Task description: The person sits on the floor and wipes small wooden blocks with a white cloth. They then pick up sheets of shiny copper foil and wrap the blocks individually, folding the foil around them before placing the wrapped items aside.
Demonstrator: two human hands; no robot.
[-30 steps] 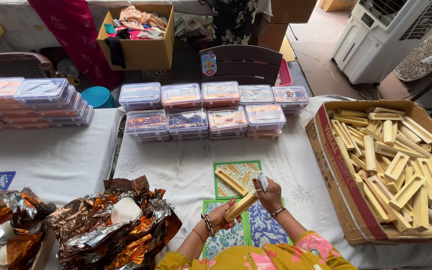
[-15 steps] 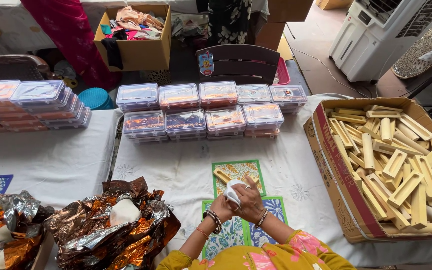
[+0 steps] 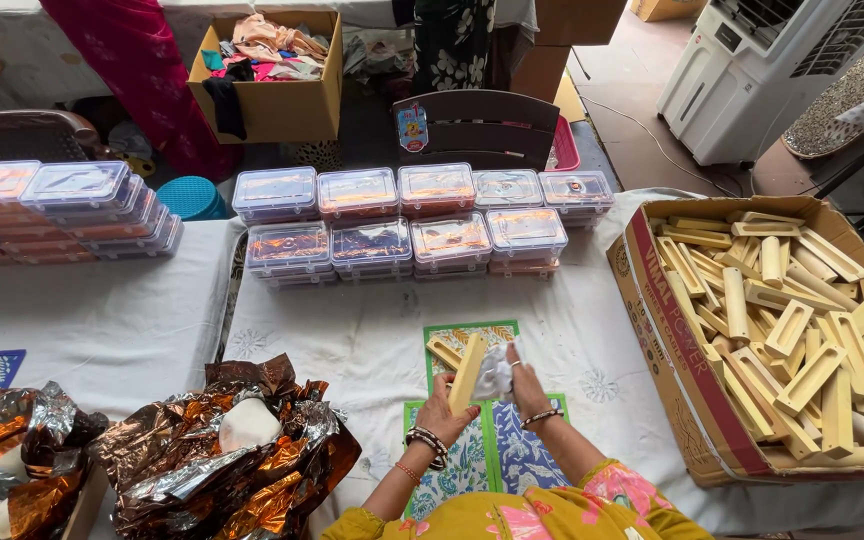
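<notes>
Left hand (image 3: 442, 412) fingers curled around a pale wooden block (image 3: 468, 372), held upright above the patterned mat (image 3: 457, 460). Right hand (image 3: 529, 388) fingers pinching a crumpled white cloth (image 3: 493, 374) against the block.

Bare cloth (image 3: 352, 340) ahead — carton (image 3: 692, 400) right, foil (image 3: 222, 460) left.

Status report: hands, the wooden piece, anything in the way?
Left hand grips wooden piece upright. Right hand presses white cloth against it. Second piece lies just beyond.
</notes>
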